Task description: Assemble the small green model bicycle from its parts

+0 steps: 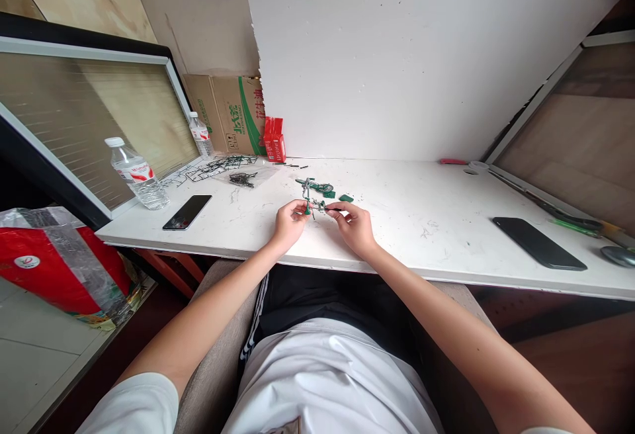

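Note:
Near the front edge of the white table, my left hand (291,223) pinches a small green and grey model part (307,208), which stands upright at the fingertips. My right hand (353,223) is closed on a thin dark piece (333,209) that reaches toward the part in my left hand. Small green and metallic bits show between the two hands, too small to tell apart. Just beyond them lies a green model assembly with a round wheel (325,188). Flat green pieces (346,198) rest beside it.
Dark part frames (223,167) and a clear bag of dark parts (243,178) lie back left. Bottles (141,176), a phone (187,212), a red box (274,139) and a carton (233,116) stand or lie left. A black phone (538,242) and mouse (619,255) are right.

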Demonstrator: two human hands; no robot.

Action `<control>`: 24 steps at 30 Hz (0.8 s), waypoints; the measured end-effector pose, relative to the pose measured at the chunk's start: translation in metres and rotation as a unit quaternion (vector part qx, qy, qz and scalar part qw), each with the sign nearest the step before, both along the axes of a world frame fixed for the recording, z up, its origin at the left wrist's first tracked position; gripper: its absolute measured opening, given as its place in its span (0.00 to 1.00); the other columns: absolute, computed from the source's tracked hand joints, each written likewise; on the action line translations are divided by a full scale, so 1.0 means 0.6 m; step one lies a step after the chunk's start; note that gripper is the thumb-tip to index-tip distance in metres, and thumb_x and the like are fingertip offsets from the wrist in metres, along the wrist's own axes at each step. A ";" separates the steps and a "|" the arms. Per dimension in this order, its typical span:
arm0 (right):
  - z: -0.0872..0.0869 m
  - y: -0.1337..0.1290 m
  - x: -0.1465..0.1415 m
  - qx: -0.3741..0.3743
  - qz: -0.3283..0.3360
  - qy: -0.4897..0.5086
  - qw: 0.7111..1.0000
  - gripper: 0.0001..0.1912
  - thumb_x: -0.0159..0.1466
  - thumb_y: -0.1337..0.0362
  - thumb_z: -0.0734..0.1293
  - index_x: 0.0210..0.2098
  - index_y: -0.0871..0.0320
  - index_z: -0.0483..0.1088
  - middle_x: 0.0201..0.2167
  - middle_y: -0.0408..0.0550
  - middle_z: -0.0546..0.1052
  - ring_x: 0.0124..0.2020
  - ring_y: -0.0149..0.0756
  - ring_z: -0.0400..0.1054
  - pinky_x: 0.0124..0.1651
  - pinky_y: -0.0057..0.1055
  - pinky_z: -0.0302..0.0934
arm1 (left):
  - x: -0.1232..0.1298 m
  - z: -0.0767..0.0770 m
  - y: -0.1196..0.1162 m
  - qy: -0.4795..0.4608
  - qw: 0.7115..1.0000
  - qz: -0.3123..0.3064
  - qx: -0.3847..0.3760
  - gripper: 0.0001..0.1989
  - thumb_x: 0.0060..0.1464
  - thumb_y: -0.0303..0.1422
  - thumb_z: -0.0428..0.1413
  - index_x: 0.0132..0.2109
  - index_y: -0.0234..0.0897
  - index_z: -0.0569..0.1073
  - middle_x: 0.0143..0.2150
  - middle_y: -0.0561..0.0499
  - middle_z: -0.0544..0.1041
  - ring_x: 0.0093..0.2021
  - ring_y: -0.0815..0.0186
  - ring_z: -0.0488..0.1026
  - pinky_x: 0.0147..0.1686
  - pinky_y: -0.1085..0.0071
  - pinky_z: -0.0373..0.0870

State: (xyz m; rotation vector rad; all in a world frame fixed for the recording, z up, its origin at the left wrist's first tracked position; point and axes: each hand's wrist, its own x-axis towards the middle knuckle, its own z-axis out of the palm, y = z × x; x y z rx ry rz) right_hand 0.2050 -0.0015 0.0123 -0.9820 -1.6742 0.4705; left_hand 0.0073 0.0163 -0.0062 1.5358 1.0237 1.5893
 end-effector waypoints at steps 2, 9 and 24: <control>0.001 0.000 0.001 -0.005 0.007 0.000 1.000 0.12 0.69 0.54 0.69 0.42 0.52 0.82 0.43 0.51 0.85 0.42 0.45 0.79 0.36 0.35 0.70 | 0.000 -0.001 0.001 -0.001 1.000 -0.001 -0.002 0.08 0.50 0.25 0.63 0.40 0.35 0.81 0.40 0.45 0.82 0.40 0.63 0.77 0.39 0.70 0.73; 0.001 -0.002 0.001 0.007 0.009 0.010 1.000 0.09 0.68 0.59 0.69 0.41 0.52 0.83 0.42 0.49 0.85 0.43 0.44 0.79 0.37 0.34 0.69 | -0.001 -0.001 -0.001 -0.004 1.000 -0.010 -0.024 0.08 0.51 0.27 0.63 0.40 0.35 0.81 0.40 0.45 0.82 0.39 0.64 0.76 0.39 0.70 0.73; 0.000 -0.001 0.002 -0.041 0.036 0.029 0.998 0.14 0.67 0.51 0.72 0.42 0.53 0.83 0.41 0.50 0.86 0.38 0.44 0.80 0.40 0.37 0.73 | -0.002 0.003 -0.004 -0.016 0.999 -0.016 -0.039 0.08 0.49 0.27 0.66 0.39 0.34 0.82 0.39 0.44 0.83 0.37 0.64 0.76 0.39 0.69 0.74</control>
